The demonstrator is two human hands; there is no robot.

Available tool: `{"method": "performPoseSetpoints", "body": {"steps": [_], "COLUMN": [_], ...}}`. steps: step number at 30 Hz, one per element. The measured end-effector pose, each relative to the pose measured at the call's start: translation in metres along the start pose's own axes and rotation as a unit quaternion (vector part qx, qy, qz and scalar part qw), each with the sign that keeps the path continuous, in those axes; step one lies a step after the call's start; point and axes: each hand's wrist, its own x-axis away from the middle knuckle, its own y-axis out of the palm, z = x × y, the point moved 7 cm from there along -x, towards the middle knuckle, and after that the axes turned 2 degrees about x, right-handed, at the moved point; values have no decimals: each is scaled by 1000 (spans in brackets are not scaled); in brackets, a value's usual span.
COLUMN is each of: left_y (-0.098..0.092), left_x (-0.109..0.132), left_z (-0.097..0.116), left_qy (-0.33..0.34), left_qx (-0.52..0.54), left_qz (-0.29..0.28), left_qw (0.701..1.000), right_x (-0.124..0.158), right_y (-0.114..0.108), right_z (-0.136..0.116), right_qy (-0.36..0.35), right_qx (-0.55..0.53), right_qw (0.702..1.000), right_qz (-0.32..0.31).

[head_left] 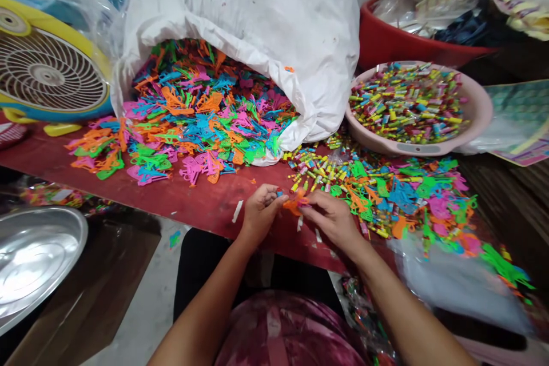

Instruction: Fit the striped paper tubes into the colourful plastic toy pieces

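Note:
Just above the red tabletop [163, 197], my left hand [259, 211] and my right hand [330, 220] meet at the front edge. My right fingers pinch a flat orange plastic toy [295, 203]. My left fingers close on a small blue-tipped piece [279, 193], mostly hidden by them. Bright plastic toys in orange, pink, blue and green spill from a white sack [240, 23] into a heap [206, 117]. To the right of my right hand, more toys [407, 200] lie mixed with small wrapped tubes [317, 174].
A pink basin [480, 108] full of wrapped tubes stands behind the table's right side, with a red tub [386, 40] beyond it. A yellow-rimmed fan [47, 68] sits at the left. A steel tray [34, 263] lies low at the left, and a clear plastic bag [454, 280] lies at the right.

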Motion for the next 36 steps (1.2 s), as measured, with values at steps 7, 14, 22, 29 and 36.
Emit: {"method": "performPoseSetpoints", "body": {"steps": [7, 14, 22, 29, 36], "left_y": [5, 3, 4, 11, 14], "left_x": [2, 1, 1, 3, 8], "left_z": [1, 4, 6, 17, 18], "left_qy": [17, 28, 48, 134, 170], "left_qx": [-21, -50, -91, -166, -276], "left_qz": [-28, -18, -28, -73, -69], "left_qw": [999, 998, 994, 974, 943], "right_x": [10, 8, 10, 12, 7], "right_y": [-3, 1, -1, -5, 0], "right_z": [33, 20, 16, 4, 9], "right_qy": [171, 146, 115, 45, 108], "right_qx": [-191, -140, -66, 25, -58], "right_qw": [957, 970, 983, 992, 986], "right_qz": [138, 137, 129, 112, 111]}}
